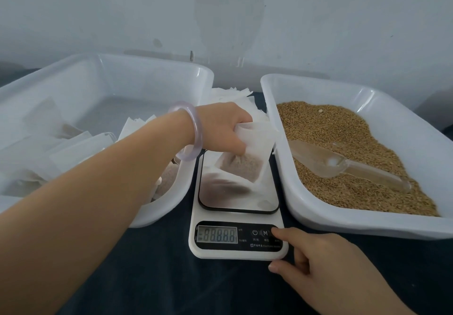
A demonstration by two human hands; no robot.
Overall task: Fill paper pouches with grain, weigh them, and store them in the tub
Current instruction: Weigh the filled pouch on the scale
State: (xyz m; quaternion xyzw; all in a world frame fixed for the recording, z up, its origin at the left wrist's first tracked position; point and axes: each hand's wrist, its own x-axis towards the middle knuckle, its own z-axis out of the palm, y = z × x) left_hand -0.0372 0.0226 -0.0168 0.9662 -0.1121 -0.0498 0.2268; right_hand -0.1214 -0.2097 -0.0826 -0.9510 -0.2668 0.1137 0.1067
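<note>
**While one hand works the scale, the other holds a part-filled pouch over it**

Where the dark-covered bench (171,278) lies nearest the camera, the right hand (326,263) rests at the front right corner of the digital kitchen scale (235,253). It holds nothing. Its index finger is stretched out onto the rightmost button, its thumb sits at the scale's front edge, and its other fingers are curled under. The display (217,235) shows every segment lit as a row of eights.

Farther back, the left hand (220,128), with a pale bangle (193,128) on its wrist, grips the top of a paper pouch (250,153). The pouch hangs tilted over the scale's shiny platform, with grain showing through its lower half. Whether its bottom corner touches the platform cannot be told.

Left of the scale stands a white tub (157,209) holding filled pouches (73,148). To the right, a second tub (343,224) holds loose grain (343,128), with a clear plastic scoop (338,162) lying on top. Between the tubs, behind the scale, lies a heap of empty pouches (235,96). A pale wall (245,8) stands behind everything.
</note>
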